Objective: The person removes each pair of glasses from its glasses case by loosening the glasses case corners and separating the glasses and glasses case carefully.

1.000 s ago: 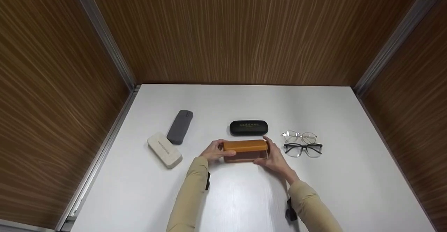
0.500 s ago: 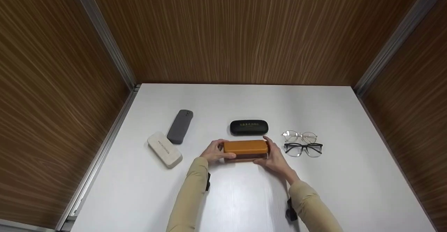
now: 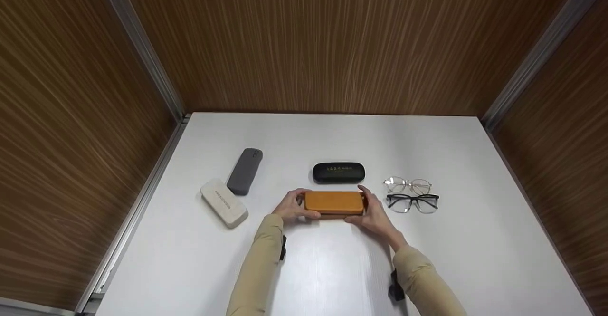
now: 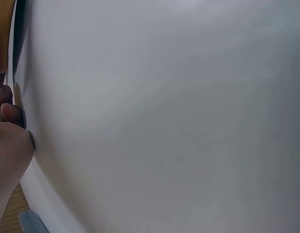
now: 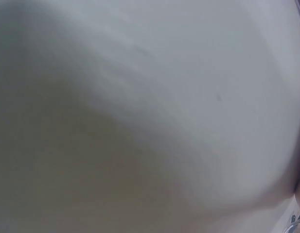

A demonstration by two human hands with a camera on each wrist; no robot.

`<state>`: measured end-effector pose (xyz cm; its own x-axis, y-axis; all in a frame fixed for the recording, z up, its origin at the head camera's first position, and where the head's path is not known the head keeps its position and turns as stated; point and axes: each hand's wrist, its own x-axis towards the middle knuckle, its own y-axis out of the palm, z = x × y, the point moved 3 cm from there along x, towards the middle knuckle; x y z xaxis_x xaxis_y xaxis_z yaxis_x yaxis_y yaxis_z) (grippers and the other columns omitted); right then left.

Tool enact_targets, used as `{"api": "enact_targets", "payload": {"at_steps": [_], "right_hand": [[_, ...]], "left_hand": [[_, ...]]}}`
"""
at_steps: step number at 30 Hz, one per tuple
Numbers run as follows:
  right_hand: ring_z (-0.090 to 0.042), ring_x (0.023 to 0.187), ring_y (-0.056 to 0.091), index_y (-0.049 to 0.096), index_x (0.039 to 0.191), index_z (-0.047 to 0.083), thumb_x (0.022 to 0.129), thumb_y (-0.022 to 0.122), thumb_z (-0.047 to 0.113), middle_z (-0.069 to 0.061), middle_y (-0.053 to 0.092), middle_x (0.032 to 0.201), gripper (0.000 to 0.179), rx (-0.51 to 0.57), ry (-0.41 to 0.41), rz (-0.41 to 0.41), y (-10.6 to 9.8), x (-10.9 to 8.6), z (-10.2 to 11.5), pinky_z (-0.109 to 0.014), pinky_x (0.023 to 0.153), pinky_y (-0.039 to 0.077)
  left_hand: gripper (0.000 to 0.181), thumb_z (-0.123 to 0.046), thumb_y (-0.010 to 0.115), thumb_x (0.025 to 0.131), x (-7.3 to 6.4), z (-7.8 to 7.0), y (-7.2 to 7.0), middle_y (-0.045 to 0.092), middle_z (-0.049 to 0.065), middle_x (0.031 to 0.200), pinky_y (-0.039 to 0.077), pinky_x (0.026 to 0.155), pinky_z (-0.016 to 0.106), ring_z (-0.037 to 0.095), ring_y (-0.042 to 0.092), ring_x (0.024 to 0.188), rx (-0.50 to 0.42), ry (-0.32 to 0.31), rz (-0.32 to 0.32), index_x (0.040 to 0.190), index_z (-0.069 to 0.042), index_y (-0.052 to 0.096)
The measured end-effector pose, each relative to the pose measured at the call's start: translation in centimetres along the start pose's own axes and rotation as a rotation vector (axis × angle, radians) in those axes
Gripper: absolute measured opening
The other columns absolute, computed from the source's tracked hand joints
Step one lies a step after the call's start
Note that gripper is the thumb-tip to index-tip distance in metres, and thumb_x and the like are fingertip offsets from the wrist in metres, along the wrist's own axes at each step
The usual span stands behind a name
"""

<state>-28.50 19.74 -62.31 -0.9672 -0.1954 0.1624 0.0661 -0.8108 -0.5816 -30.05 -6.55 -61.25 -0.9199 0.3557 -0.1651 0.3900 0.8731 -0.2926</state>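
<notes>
Orange case (image 3: 334, 202) held at both ends

Nearest, two tan sleeves (image 3: 257, 266) reach in over the white counter (image 3: 327, 268). The left hand (image 3: 290, 206) has its fingers clamped on the orange case's left end, thumb across the front corner; the right hand's (image 3: 374, 215) fingers grip the opposite end. The case sits between them, at the middle of the counter, lid lowered; whether it is fully closed is hard to tell.

Off to the left, a white case (image 3: 224, 204) lies slanted. To the right, black-framed glasses (image 3: 412, 203) rest just in front of wire-framed glasses (image 3: 407, 186). Farther back are a grey case (image 3: 245, 171), just beyond the white one, and a black case (image 3: 338, 172) directly behind the orange one. Wood-grain panels (image 3: 323, 45) rise beyond.
</notes>
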Motion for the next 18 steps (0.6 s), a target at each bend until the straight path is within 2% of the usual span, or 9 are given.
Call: {"api": "enact_targets", "payload": {"at_steps": [5,13,16,18], "right_hand": [[-0.033,0.113,0.059,0.039,0.149,-0.003,0.065,0.095,0.013,-0.022,0.06,0.124,0.103,0.007,-0.005,-0.006,0.11,-0.04,0.1,-0.048,0.104,0.048],[-0.04,0.125,0.053,0.042,0.148,-0.002,0.069,0.093,0.012,-0.026,0.056,0.132,0.095,0.051,-0.003,0.003,0.12,-0.25,-0.04,-0.053,0.116,0.039],[-0.035,0.127,0.053,0.043,0.147,-0.001,0.072,0.091,0.015,-0.023,0.054,0.137,0.091,0.082,0.015,0.018,0.16,-0.17,-0.31,-0.048,0.118,0.038],[-0.031,0.122,0.054,0.044,0.146,-0.001,0.073,0.091,0.014,-0.021,0.055,0.136,0.088,0.106,0.019,0.018,0.14,-0.11,-0.39,-0.045,0.116,0.041]], "left_hand": [[0.077,-0.012,0.09,0.074,0.02,-0.01,0.03,0.057,0.017,0.142,0.037,0.12,0.04,0.029,0.054,0.13,0.003,0.02,-0.006,0.14,0.0,0.052],[0.077,-0.009,0.089,0.074,0.0,0.03,0.33,0.059,0.017,0.138,0.042,0.113,0.04,0.026,0.056,0.121,0.016,0.065,-0.032,0.141,-0.002,0.052],[0.077,-0.005,0.088,0.075,0.05,0.14,0.45,0.058,0.02,0.138,0.044,0.111,0.041,0.029,0.056,0.121,-0.004,0.092,-0.041,0.142,0.0,0.051],[0.077,-0.002,0.087,0.075,0.13,0.21,0.55,0.057,0.022,0.14,0.044,0.113,0.043,0.032,0.056,0.124,-0.016,0.105,-0.041,0.142,0.001,0.049]]}}
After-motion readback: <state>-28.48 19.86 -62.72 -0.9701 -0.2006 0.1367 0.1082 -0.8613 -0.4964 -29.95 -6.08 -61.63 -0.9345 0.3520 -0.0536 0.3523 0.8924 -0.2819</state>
